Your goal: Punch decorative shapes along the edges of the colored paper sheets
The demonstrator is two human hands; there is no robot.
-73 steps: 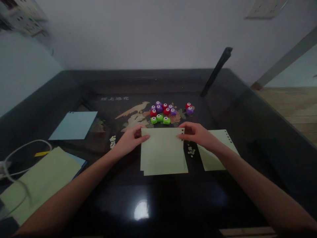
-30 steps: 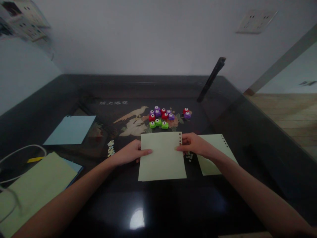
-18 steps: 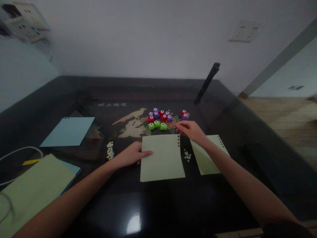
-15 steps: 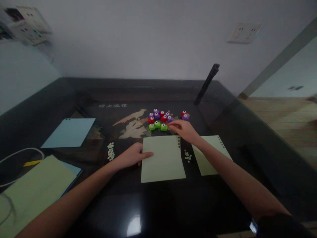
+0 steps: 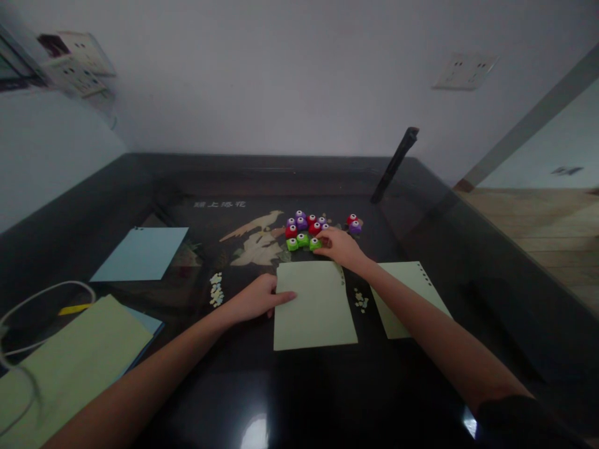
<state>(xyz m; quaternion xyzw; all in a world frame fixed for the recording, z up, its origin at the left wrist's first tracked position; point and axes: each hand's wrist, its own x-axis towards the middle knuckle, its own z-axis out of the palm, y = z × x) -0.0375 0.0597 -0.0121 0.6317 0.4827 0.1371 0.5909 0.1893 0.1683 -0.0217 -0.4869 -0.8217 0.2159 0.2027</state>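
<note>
At the left edge of a pale green sheet of paper (image 5: 313, 312), my left hand (image 5: 257, 298) has its thumb on top and its fingers at or under the edge. The sheet has small punched shapes near its top right corner. Beyond its top edge, my right hand (image 5: 341, 248) closes its fingertips on a green craft punch (image 5: 315, 244) with a white, eye-like button. The fingers partly cover it. Beside it sit two more green punches (image 5: 297, 241), with red punches (image 5: 291, 231) and purple punches (image 5: 301, 222) behind.
A red punch (image 5: 352, 219) and another purple punch (image 5: 355, 227) stand apart at right. Paper cutouts lie in a left pile (image 5: 216, 290) and a right pile (image 5: 360, 301). Around are a punched sheet (image 5: 407, 284), a blue sheet (image 5: 143, 252), a pad (image 5: 84, 368), a white cable (image 5: 56, 282) and a black stick (image 5: 395, 163).
My right hand has come down onto the right-hand green punch and closed on it. My left hand keeps its place at the sheet's edge. The whole view has shifted slightly.
</note>
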